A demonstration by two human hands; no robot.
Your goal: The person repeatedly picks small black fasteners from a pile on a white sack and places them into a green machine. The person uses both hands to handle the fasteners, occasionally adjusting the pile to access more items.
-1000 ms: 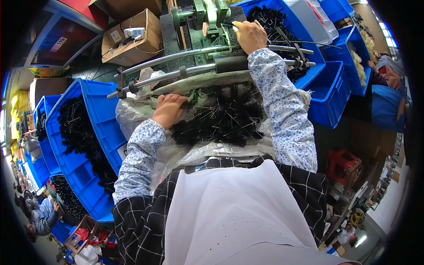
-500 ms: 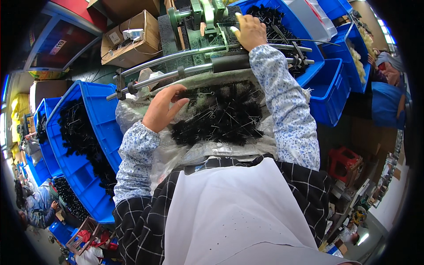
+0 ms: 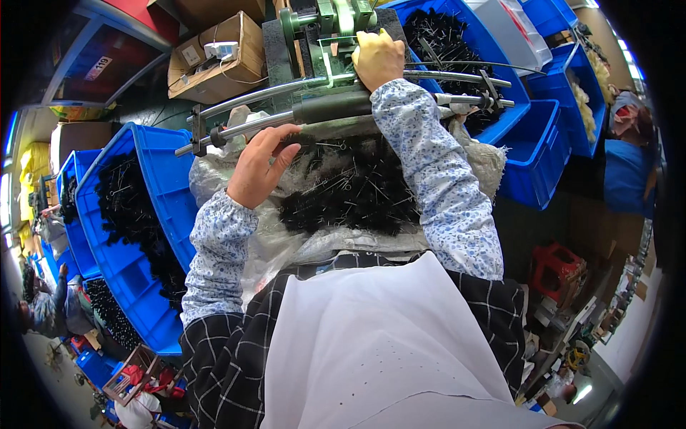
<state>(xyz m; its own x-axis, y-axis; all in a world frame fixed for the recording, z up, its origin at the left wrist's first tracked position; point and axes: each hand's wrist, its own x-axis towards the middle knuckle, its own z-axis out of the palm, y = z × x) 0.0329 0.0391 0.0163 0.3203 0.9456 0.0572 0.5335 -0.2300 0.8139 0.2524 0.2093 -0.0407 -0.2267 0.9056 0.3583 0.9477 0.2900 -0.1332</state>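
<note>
My left hand is lifted off a heap of small black parts with wire pins. Its fingertips reach up to a long metal bar with a black sleeve. Whether it pinches a part is hidden. The heap lies on a clear plastic sheet in front of me. My right hand is stretched far forward with its fingers closed on a small part at the front of a green machine. A second curved metal rod runs above the sleeved bar.
Blue bins of black parts stand at my left, with more blue bins at the right and back. A cardboard box sits left of the machine. A red stool stands right. Another person works at the right edge.
My left hand has risen out of the black heap and moved up to the sleeved bar. My right hand has stayed at the green machine.
</note>
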